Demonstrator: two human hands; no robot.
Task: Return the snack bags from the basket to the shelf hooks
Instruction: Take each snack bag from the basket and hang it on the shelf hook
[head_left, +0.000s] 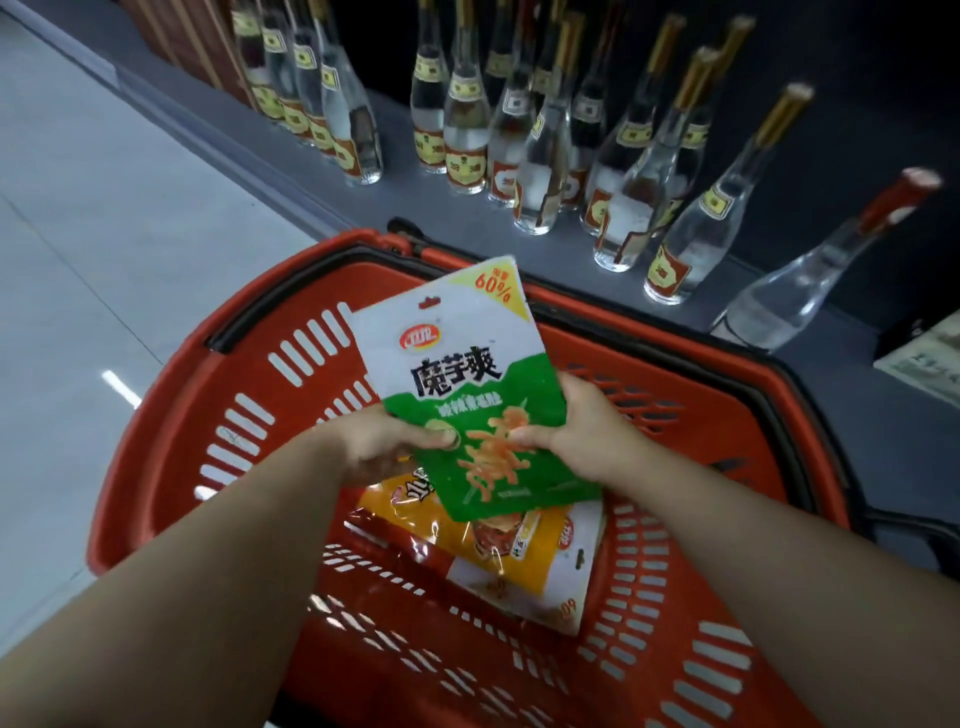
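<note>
Both hands pinching the green-and-white snack bag (467, 395) over the red basket (208, 415): left hand (384, 447) at its left edge, right hand (582, 426) at its right; yellow snack bags (498, 551) lying in the basket below; clear bottles (545, 135) standing on the dark shelf (415, 202) beyond

— Left hand (384, 447)?
— Reaching forward on a bare forearm, thumb pressed flat on top, fingers curled under, pinching shut.
— Right hand (582, 431)?
— Reaching in from the other side, thumb on top and pointing inward, fingers wrapped behind, also clamped. Both wrists level, thumbs nearly meeting.
</note>
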